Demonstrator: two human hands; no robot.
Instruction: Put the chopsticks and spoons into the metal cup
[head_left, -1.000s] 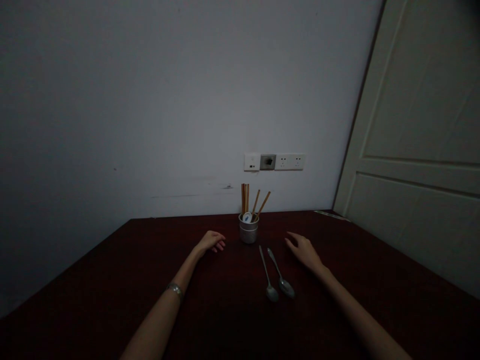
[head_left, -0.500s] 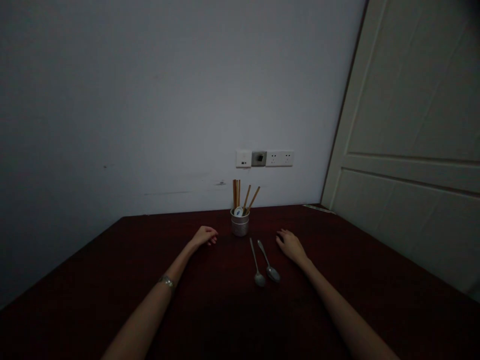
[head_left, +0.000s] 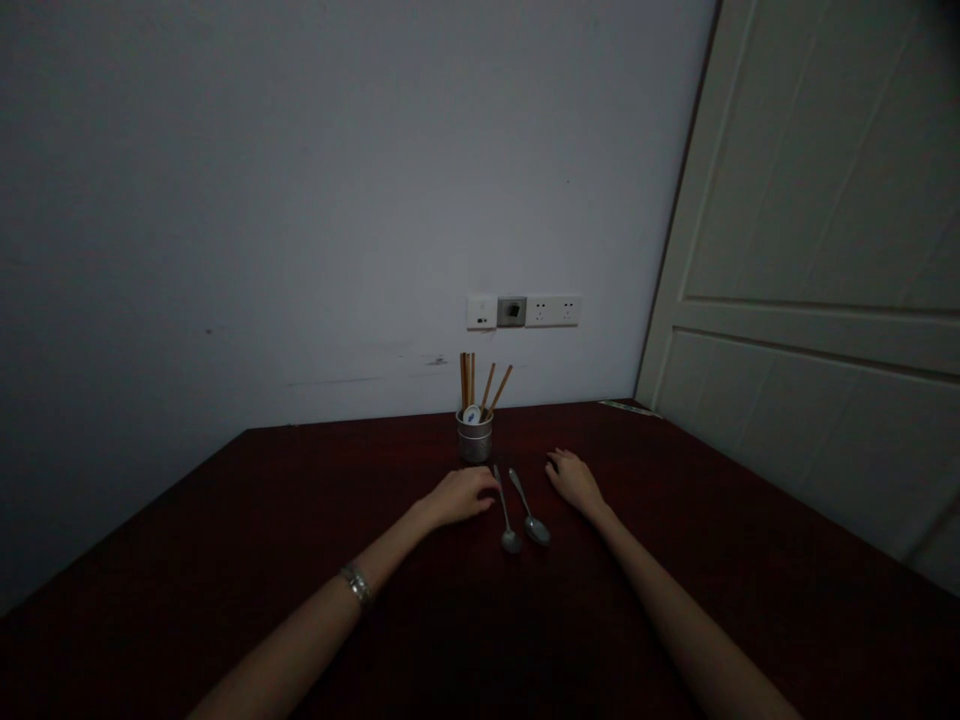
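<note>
Two metal spoons lie side by side on the dark red table (head_left: 420, 620), bowls toward me. My left hand (head_left: 459, 494), with a bracelet (head_left: 357, 584) at its wrist, is at the handle of the thin long-handled spoon (head_left: 511, 541). Its fingers bend toward that handle, with thumb and forefinger apart; whether they touch it is unclear. The larger spoon (head_left: 536, 530) lies just to the right. My right hand (head_left: 574, 480) rests palm down on the table, fingers loosely stretched and holding nothing, to the right of the spoons.
Behind the spoons stands a metal holder (head_left: 475, 442) with several wooden chopsticks (head_left: 466, 380) and a white piece with a blue mark (head_left: 472, 414). Sockets and switches (head_left: 552, 311) sit on the wall (head_left: 300, 200). A pale panelled door (head_left: 817, 240) is at the right.
My left hand has moved right and nearer, from left of the holder to the thin spoon's handle. The right hand stays resting on the table. The view has shifted slightly.
</note>
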